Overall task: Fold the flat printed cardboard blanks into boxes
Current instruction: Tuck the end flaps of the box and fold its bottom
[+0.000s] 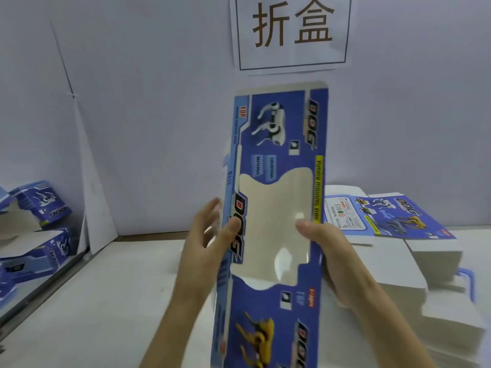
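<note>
A long blue printed cardboard blank (279, 123) with a clear window and "DOG" lettering stands upright in the middle of the view, above the table. My left hand (204, 240) grips its left edge, thumb on the front near the lettering and fingers behind. My right hand (326, 251) grips the right edge, thumb pressed on the window film. The blank's lower end runs out of the bottom of the view.
A stack of flat blanks (393, 216) lies on the right of the white table (106, 301), over a white pile and a blue-rimmed tray (467, 277). Folded boxes (42, 203) sit at the left. A paper sign (292, 30) hangs on the back wall.
</note>
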